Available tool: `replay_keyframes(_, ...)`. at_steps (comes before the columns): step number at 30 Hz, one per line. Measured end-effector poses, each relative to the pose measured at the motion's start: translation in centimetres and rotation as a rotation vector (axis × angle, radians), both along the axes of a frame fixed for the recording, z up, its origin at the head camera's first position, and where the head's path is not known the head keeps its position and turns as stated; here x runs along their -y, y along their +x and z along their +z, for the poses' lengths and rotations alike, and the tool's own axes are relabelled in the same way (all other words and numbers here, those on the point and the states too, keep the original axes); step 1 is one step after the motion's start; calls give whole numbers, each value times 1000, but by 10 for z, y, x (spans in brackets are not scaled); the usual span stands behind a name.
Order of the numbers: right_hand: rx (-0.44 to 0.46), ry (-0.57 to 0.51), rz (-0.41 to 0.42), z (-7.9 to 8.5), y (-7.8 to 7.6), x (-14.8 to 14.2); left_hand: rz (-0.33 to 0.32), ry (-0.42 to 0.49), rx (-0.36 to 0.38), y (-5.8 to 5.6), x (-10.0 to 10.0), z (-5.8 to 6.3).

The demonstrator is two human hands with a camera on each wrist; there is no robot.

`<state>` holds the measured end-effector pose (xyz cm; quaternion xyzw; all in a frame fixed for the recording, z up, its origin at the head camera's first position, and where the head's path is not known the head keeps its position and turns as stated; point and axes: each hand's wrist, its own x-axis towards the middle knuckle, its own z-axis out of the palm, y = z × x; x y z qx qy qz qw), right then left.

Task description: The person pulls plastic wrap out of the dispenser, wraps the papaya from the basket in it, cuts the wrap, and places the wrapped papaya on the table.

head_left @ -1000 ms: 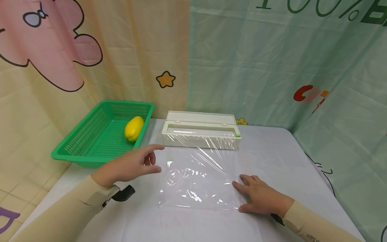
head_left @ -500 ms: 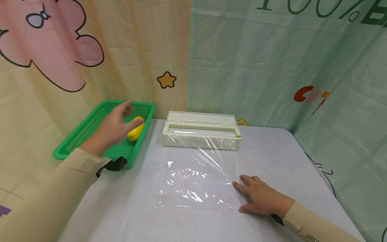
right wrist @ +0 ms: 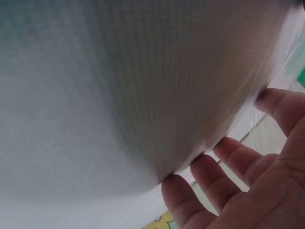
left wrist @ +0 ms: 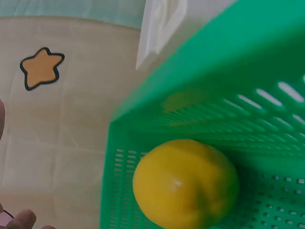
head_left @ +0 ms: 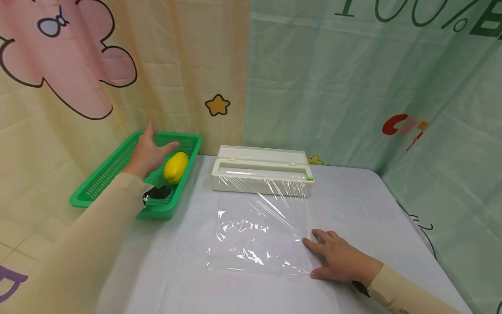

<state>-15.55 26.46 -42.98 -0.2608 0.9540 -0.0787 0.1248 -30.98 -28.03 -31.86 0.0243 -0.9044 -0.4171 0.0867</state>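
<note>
My left hand (head_left: 148,151) hovers above the green basket (head_left: 105,179), thumb and fingers spread apart, holding nothing. Beside it in the basket lies a glossy, rounded yellow fruit (head_left: 175,168); its exact kind is unclear. The left wrist view shows the same fruit (left wrist: 183,183) against the basket's corner, with a few fingertips (left wrist: 23,219) at the left edge. Clear cling film (head_left: 251,237) stretches from its white dispenser box (head_left: 262,185) over the table. At the film's near right corner, my right hand (head_left: 339,257) rests with spread fingers and thumb on its edge.
The dispenser's lid (head_left: 262,153) stands open at the back, with a small green piece (head_left: 310,178) at its right end. A white cloth covers the table (head_left: 188,288). Printed curtains (head_left: 313,78) hang close behind and at the sides.
My left hand has moved from beside the film, left and away from me, to above the basket. The right hand has stayed on the film. The fruit has not visibly moved within the basket.
</note>
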Motion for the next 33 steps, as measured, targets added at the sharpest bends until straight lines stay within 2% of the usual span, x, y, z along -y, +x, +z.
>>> replay_keyframes(3, -5, 2, 6, -1, 0, 0, 2, -11, 49, -8, 7, -9)
replay_keyframes(6, -10, 3, 10, -1, 0, 0, -13, -54, 146, -13, 13, -18)
replay_keyframes(11, -22, 3, 20, -1, 0, -1, -90, -133, 330, -20, 23, -29)
replay_keyframes(14, -26, 7, 22, -2, 0, -1, -144, -193, 398, -24, 28, -34)
replay_keyframes(17, -19, 4, 19, -3, 0, -2, -176, -245, 430, -26, 31, -36)
replay_keyframes(24, -9, 8, 17, -3, 0, -1, -191, -287, 452, -31, 36, -40)
replay_keyframes(28, 13, 12, 4, -3, 0, -1, -237, -271, 475, -34, 37, -47)
replay_keyframes(33, 16, 16, 6, -3, -1, -1, -305, -164, 485, -35, 37, -52)
